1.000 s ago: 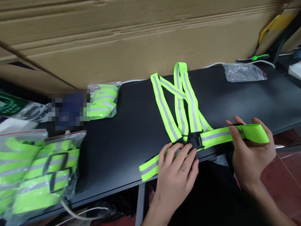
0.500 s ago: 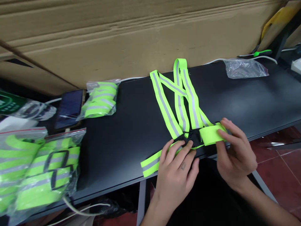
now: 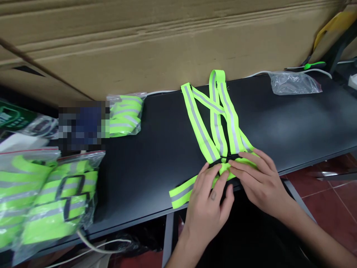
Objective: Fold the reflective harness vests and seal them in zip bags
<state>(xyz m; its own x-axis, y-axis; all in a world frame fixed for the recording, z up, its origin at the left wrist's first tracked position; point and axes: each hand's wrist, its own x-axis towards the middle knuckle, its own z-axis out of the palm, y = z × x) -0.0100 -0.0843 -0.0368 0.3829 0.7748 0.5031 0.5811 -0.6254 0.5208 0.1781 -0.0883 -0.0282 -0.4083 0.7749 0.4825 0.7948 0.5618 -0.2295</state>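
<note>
A neon yellow-green reflective strap vest with grey stripes lies on the black table, its shoulder straps crossing toward the cardboard wall. My left hand rests with fingers stretched flat on the belt near the black buckle, which is mostly hidden. My right hand lies flat on the folded right end of the belt, pressing it over the buckle. The fingertips of both hands nearly meet. The belt's left end sticks out loose at the table's front edge.
Bagged vests lie at the left, with a smaller bagged one beside a blurred object. An empty clear bag and a green-handled screwdriver sit at the back right. A cardboard wall stands behind. A white cable hangs below.
My right hand folded the belt's right end leftward over the buckle and now presses it flat. My left hand stayed on the belt.
</note>
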